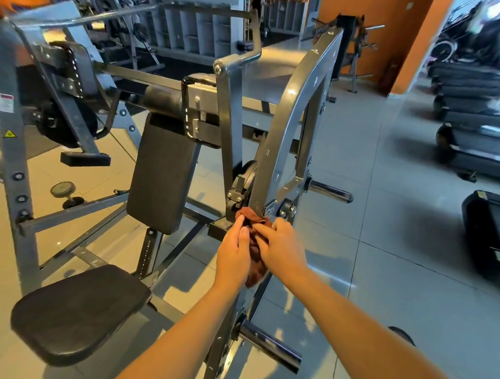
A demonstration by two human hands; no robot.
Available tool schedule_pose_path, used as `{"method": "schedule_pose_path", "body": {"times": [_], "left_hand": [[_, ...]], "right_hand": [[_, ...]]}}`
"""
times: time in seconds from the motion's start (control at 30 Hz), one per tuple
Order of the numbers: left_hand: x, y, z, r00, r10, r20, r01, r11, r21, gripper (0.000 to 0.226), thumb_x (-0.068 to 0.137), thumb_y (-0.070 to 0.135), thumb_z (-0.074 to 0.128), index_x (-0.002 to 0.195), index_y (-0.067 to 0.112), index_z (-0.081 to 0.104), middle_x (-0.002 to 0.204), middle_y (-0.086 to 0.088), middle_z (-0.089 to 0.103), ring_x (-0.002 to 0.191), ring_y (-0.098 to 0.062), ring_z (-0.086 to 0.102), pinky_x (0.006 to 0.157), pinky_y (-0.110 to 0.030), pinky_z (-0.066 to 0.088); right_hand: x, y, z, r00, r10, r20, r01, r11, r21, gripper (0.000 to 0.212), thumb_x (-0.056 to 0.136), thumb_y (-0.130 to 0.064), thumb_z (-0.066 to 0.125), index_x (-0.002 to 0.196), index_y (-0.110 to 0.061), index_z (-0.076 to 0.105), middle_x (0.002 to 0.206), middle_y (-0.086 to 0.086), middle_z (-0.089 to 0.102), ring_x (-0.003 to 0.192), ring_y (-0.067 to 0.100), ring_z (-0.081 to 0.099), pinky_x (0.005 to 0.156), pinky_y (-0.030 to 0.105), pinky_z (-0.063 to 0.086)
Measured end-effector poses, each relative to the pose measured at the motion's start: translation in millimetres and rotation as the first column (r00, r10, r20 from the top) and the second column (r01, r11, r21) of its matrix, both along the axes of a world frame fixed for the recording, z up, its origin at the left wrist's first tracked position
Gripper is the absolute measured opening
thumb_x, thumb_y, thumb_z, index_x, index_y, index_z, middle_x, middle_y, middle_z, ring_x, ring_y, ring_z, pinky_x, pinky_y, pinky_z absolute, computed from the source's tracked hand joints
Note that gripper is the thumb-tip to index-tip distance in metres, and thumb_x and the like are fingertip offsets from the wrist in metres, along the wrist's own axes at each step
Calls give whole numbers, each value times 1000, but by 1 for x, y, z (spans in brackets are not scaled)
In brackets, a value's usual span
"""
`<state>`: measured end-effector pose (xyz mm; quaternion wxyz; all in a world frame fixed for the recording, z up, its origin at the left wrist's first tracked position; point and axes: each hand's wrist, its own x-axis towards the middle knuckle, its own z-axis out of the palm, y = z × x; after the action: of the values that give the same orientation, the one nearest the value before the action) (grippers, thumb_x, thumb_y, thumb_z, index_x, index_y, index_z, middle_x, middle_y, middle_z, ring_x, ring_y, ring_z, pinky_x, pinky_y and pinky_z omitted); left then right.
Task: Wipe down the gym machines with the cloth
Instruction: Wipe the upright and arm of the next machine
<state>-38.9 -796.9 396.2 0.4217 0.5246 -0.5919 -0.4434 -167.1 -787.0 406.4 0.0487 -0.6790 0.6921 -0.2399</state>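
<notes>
Here, from the head view, the wiping step seems under way low on the machine (291, 120). The cloth (256, 270) hangs bunched between both hands, its top at the foot of the frame. The left hand (234, 249) has its grip curled round the cloth, and the right hand (283, 247) pinches it from the other side. The next move likely calls for regathering the cloth, then pressing it along the frame.
</notes>
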Motion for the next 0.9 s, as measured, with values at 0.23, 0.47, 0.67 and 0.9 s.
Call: {"method": "schedule_pose_path", "body": {"times": [0.23, 0.47, 0.67, 0.9], "left_hand": [[2, -3, 3, 997, -68, 39, 70, 996, -59, 44, 110, 41, 29, 154, 40, 33, 144, 20, 45, 130, 3, 40, 101, -14, 34], [9, -6, -8, 994, -105, 9, 105, 994, 16, 49, 109, 45, 31, 156, 34, 31, 154, 4, 45, 137, -14, 46, 109, -34, 42], [6, -5, 0, 994, -111, -11, 111, 994, -5, 46, 109, 45, 29, 155, 42, 28, 143, 20, 44, 129, -3, 44, 102, -24, 41], [6, -2, -4, 997, -77, -15, 77, 997, 22, 48, 110, 40, 31, 157, 31, 30, 150, 6, 46, 124, -1, 44, 88, -8, 38]], "right_hand": [[-13, -26, 47, 990, -129, 55, 135, 981, -141, 32, 104, -42, 48, 133, -38, 62, 106, -3, 50, 98, 14, 47, 72, 26, 44], [0, -3, 13, 999, -9, -37, 10, 999, 34, 32, 104, -47, 42, 131, -42, 60, 104, -7, 47, 101, 13, 45, 79, 29, 50], [-8, -18, 35, 997, -79, 23, 80, 995, -56, 32, 105, -45, 43, 133, -43, 59, 105, -6, 47, 99, 12, 44, 77, 29, 49], [4, -15, 17, 999, 11, -43, -12, 1000, -27, 33, 106, -44, 42, 133, -41, 59, 113, -4, 54, 106, 15, 48, 82, 29, 49]]}}
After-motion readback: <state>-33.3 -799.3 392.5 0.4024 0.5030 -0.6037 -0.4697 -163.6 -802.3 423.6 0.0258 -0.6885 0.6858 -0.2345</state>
